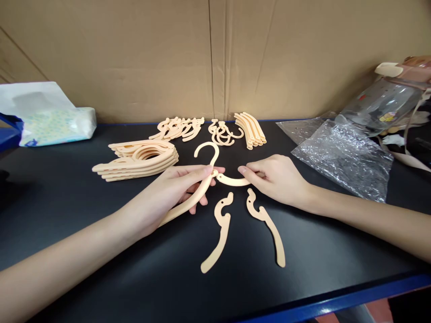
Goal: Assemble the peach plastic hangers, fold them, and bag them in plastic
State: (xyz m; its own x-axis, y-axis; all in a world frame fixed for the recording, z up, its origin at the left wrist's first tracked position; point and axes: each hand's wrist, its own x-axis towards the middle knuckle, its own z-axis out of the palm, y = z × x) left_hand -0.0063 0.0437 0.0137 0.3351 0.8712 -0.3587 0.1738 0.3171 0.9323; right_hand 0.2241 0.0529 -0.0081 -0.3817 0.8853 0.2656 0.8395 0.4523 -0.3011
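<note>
Head view shows a cream hook [216, 154] and a long curved arm [188, 204] meeting at the left hand [178, 179], which pinches them between thumb and fingers. The right hand [279, 179] pinches one end of a second curved piece [232, 181]; its other end is right by the hook's foot, but I cannot tell if they are joined. So this one looks only partly made. Just nearer than the hands, two bent parts [222, 233] lie loose on the black counter [151, 278], not put on. Past the left hand is a stack of folded hangers [158, 165] that look finished. Past both hands, plenty seems left: a pile of bent bits [175, 130], some loose hooks [226, 142] and some stacked curved arms [251, 130]. Beyond the right hand is a clear plastic bag [343, 157].
</note>
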